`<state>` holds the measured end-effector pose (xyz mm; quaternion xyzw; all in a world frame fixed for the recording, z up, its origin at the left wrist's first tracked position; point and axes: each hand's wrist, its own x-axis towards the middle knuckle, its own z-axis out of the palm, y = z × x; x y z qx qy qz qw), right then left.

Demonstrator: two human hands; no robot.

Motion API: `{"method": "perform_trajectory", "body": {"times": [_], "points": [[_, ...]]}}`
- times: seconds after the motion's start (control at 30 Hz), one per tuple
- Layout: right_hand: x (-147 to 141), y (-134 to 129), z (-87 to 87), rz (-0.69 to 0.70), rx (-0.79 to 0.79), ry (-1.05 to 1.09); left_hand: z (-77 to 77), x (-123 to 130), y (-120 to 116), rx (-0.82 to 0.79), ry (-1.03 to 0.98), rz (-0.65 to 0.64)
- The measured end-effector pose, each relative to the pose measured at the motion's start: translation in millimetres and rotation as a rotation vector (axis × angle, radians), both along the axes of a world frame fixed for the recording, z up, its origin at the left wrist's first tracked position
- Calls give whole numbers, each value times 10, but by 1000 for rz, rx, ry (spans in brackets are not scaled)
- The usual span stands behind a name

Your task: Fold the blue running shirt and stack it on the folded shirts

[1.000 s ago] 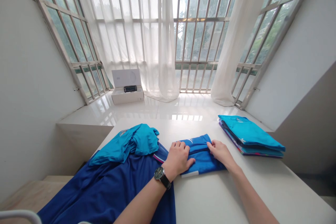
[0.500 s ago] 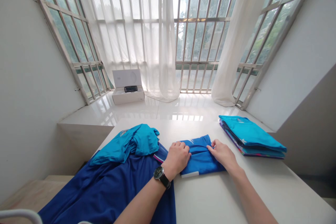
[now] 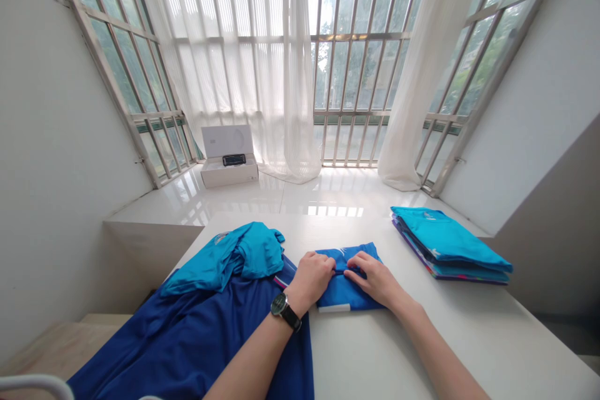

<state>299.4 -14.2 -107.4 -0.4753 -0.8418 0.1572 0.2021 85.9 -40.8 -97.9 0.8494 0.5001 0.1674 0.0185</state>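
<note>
A folded blue garment (image 3: 344,294) with white marks and a white strip along its near edge lies flat on the white table. My left hand (image 3: 313,278), wearing a black-strapped watch at the wrist, grips its left side with curled fingers. From the right, my right hand (image 3: 372,276) pinches a crease across the garment's middle, thumb and forefinger close together. Left of my hands is a crumpled teal shirt (image 3: 229,256), resting on a spread dark blue garment (image 3: 210,337) that runs toward me and passes under my left forearm.
A stack of folded clothes (image 3: 450,244), teal on top, stands at the table's right. Behind the table (image 3: 469,337), a white sill (image 3: 276,197) holds an open white box (image 3: 229,175) with a black device inside. Curtains (image 3: 285,75) hang before the barred window.
My right hand has slid left along the blue garment, from its right edge to its middle. My left hand has shifted slightly left, and the garment has moved a little with it.
</note>
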Motion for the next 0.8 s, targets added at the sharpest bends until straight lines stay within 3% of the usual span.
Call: {"method": "perform_trajectory", "body": {"times": [0.57, 0.8], "points": [[100, 62, 18, -29, -61, 21, -27, 38, -22, 130, 56, 10], [74, 26, 67, -43, -22, -45, 140, -2, -72, -14, 96, 81]]}}
